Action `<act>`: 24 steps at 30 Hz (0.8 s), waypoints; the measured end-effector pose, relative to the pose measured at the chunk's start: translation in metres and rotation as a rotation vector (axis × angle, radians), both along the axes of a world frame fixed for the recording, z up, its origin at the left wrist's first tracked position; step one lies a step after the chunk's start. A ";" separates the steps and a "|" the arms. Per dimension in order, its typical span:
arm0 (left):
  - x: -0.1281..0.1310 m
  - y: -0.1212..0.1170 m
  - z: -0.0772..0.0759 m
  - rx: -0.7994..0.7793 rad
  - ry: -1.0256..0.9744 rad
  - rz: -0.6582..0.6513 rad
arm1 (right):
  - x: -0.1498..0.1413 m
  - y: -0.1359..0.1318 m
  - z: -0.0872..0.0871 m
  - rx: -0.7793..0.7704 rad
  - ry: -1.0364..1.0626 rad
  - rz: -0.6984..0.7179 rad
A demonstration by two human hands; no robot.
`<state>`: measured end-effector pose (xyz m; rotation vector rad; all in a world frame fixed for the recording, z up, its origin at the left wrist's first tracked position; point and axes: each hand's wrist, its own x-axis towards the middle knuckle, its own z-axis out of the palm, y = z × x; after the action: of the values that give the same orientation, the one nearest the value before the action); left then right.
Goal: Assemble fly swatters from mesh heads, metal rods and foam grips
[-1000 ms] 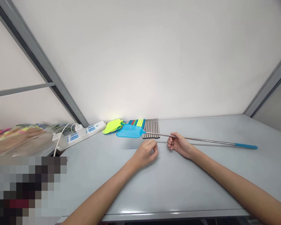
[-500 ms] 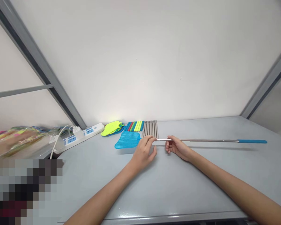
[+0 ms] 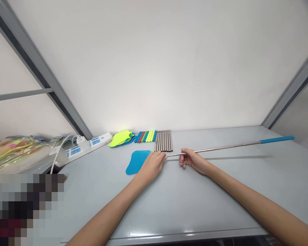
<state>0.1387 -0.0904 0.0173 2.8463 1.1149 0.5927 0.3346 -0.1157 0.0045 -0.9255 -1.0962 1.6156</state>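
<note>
A fly swatter with a blue paddle (image 3: 136,163), a long thin metal rod (image 3: 220,148) and a blue grip (image 3: 277,139) stretches across the view, its grip end raised above the table. My left hand (image 3: 154,164) is closed around the rod just where it meets the paddle and hides that joint. Farther right, my right hand (image 3: 193,161) pinches the same rod near its middle, thumb on top and fingers curled beneath. Behind the hands lie a row of metal tubes (image 3: 163,140), several coloured grips (image 3: 145,136) and a pile of yellow and blue swatter paddles (image 3: 122,138).
A white power strip (image 3: 92,142) with plugs and a white cable runs along the left back edge of the grey table (image 3: 210,201). Plastic bags of colourful items (image 3: 17,153) sit at the far left. A pale wall and grey metal posts (image 3: 48,82) stand behind.
My left hand has moved up onto the rod and closed on it beside the paddle. The swatter has tilted: its grip end has risen and its paddle has turned and dropped nearer me.
</note>
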 end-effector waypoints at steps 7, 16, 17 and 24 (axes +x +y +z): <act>-0.002 -0.006 0.002 -0.120 -0.026 -0.029 | -0.003 -0.001 0.001 0.024 0.015 0.001; 0.000 -0.010 0.003 -0.165 -0.032 -0.004 | -0.003 -0.001 0.002 0.019 0.010 -0.003; 0.000 -0.010 0.003 -0.160 -0.031 0.004 | -0.003 -0.001 0.002 0.013 0.015 -0.013; 0.002 -0.012 0.004 -0.120 -0.035 0.049 | -0.002 0.001 0.005 -0.091 0.063 -0.298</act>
<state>0.1409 -0.1024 0.0216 2.7043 1.1752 0.5562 0.3324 -0.1148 0.0094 -1.0377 -0.8039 1.4463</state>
